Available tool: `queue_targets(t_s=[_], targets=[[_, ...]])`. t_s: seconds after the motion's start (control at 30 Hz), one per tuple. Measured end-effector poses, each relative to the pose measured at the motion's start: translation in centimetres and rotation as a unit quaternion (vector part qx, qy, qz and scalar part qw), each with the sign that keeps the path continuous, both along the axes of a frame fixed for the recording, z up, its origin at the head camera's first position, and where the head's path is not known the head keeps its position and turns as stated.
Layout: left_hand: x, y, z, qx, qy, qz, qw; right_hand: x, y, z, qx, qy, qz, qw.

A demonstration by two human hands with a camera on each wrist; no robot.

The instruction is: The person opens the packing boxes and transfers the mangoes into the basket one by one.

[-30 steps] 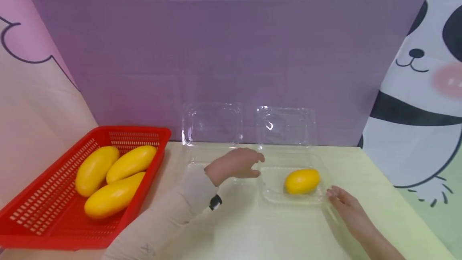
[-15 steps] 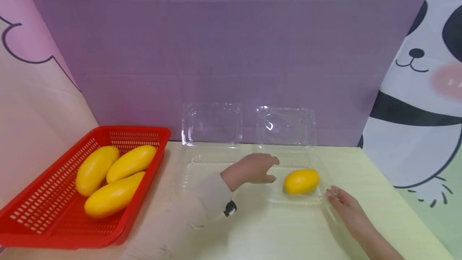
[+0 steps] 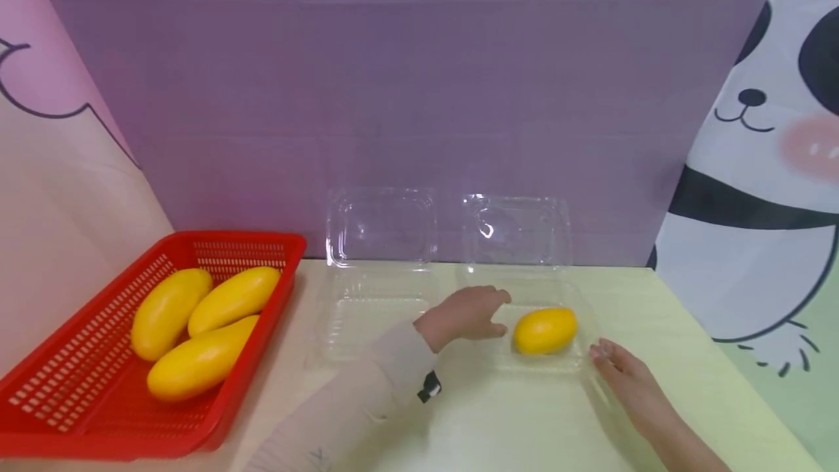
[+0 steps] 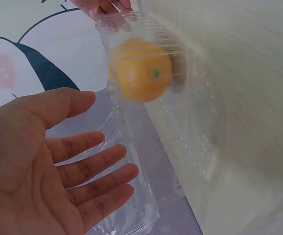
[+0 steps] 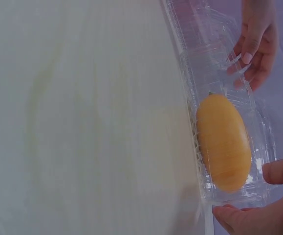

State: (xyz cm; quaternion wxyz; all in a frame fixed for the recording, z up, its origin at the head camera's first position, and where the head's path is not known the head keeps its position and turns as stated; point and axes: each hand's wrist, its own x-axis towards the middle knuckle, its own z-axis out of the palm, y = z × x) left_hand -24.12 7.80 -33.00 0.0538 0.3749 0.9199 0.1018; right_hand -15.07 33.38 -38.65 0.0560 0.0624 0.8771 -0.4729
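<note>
A yellow mango (image 3: 545, 331) lies in the right-hand clear plastic clamshell box (image 3: 518, 364), whose lid (image 3: 518, 231) stands raised at the back. Over the box's left side my left hand (image 3: 467, 313) hovers with fingers spread, its thumb pointing at the mango and nothing in its grasp. The left wrist view shows that palm facing the mango, fingers (image 4: 107, 166) apart. At the box's right end is my right hand (image 3: 629, 379), fingertips right at the corner. In the right wrist view its thumb (image 5: 278, 171) and fingers (image 5: 229, 215) stand apart around the box's end.
A second clear clamshell box (image 3: 347, 326) sits to the left with its lid (image 3: 381, 228) up. Further left, a red slotted basket (image 3: 223, 425) holds three yellow mangoes (image 3: 197, 363). A purple backdrop (image 3: 419, 93) rises behind the pale table (image 3: 511, 428).
My left hand has moved right and slightly toward me, from the gap between the boxes to near the mango. My right hand keeps its place at the box's right end.
</note>
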Motion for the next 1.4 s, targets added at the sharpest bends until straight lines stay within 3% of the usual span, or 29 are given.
queue_targets(t_s=[0.23,0.63,0.93,1.17,1.4], targets=[[-0.3,1.4,-0.9,-0.006,0.004,0.008,0.9999,-0.1,0.1,-0.2,-0.004,-0.002,0.004,1.0000],[0.6,4.1,-1.9,0.012,0.013,0.021,0.9996,0.0,0.2,-0.1,0.000,-0.002,-0.003,1.0000],[0.5,5.7,-3.3,0.034,0.008,0.064,0.9973,0.0,0.2,-0.3,-0.005,0.012,0.006,0.9999],[0.5,6.8,-3.7,0.024,0.013,0.088,0.9958,0.0,0.2,-0.3,-0.002,0.013,0.001,0.9999],[0.1,7.6,-4.5,0.048,-0.013,0.104,0.9933,0.0,0.1,-0.4,-0.010,0.009,-0.004,0.9999]])
